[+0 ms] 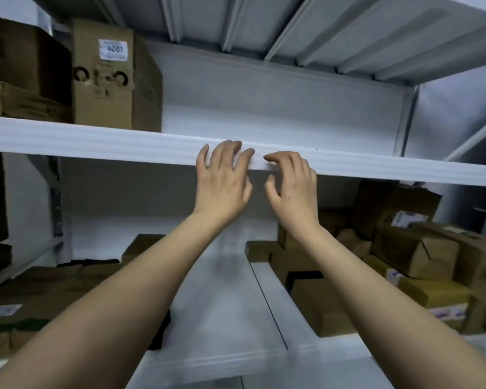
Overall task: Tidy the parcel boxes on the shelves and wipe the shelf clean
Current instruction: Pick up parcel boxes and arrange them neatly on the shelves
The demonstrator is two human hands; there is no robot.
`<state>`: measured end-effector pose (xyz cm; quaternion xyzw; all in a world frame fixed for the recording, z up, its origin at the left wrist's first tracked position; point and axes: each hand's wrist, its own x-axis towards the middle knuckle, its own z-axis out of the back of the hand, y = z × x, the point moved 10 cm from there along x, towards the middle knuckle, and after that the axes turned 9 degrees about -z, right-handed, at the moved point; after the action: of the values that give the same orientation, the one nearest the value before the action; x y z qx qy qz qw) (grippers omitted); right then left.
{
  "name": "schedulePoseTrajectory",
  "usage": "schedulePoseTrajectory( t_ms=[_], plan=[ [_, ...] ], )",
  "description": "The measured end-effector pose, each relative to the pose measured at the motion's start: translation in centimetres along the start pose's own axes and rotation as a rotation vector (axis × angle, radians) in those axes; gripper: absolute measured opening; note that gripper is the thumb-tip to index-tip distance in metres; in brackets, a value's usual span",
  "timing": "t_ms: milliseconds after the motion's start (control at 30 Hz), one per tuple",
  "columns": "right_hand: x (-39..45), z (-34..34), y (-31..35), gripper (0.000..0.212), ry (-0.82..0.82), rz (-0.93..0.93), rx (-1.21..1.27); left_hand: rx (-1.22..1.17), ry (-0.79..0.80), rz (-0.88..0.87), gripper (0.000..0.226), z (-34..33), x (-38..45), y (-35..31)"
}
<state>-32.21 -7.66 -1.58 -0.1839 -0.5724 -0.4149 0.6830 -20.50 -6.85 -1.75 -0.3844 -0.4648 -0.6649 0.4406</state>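
Both bare hands are up at the front edge of the upper shelf [96, 141], right at the centre of the view. The left hand [222, 181] has its fingers spread and a little bent, the tips lying on the white lip of that shelf, and nothing is gripped. Just beside it at 3 o'clock, the right hand [292, 189] has its fingers curled downward with the tips at the same lip, the thumb standing free below; it holds nothing either, and whether every tip actually touches the metal I cannot tell. Up at 10 o'clock, on the upper shelf, stands a tall brown box [110, 80] with a white label [112, 49] reading "4001"; the smaller print on it is too blurred to read, and the black ring-shaped marks lower on the face spell nothing legible. To its left at 9 o'clock sits a stack of darker boxes [20, 77], pressed against it. The stretch of upper shelf behind the hands is bare white. Down on the lower shelf [222, 318], at 4 o'clock, there is a jumbled pile of parcel boxes [404, 256], several tilted, some with white stickers whose print is unreadable. At 8 o'clock lie flat brown parcels [40, 299], one bearing a small white label [3, 310], also unreadable, with something black at their right edge. Overhead, the ribbed grey underside of another shelf [320, 32] fills 12 o'clock.
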Motion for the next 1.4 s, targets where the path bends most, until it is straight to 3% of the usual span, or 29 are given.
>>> schedulePoseTrajectory(
  t_ms=[167, 400, 733, 967, 1400],
  plan=[
    [-4.3, -1.2, -3.3, 0.036, 0.024, -0.044, -0.059, -0.033, 0.055, -0.115, 0.058, -3.7, -3.6, -4.4],
    [-9.7, -5.0, -8.6, 0.032, 0.179, -0.179, -0.162, -0.146, 0.247, -0.079, 0.065, -10.2, -9.0, -6.8],
    [-14.1, -9.1, -17.6, 0.033, 0.489, -0.302, -0.265, -0.234, 0.514, 0.038, 0.068, -19.3, -13.3, -11.2],
    [-15.7, -14.1, -25.1, 0.037, 0.724, -0.314, -0.264, -0.115, 0.802, 0.127, 0.066, -27.1, -15.5, -14.5],
    [-15.4, -22.5, -31.6, 0.036, 0.974, -0.358, -0.157, -0.286, 1.077, 0.429, 0.067, -36.4, -17.9, -12.9]
  ],
)
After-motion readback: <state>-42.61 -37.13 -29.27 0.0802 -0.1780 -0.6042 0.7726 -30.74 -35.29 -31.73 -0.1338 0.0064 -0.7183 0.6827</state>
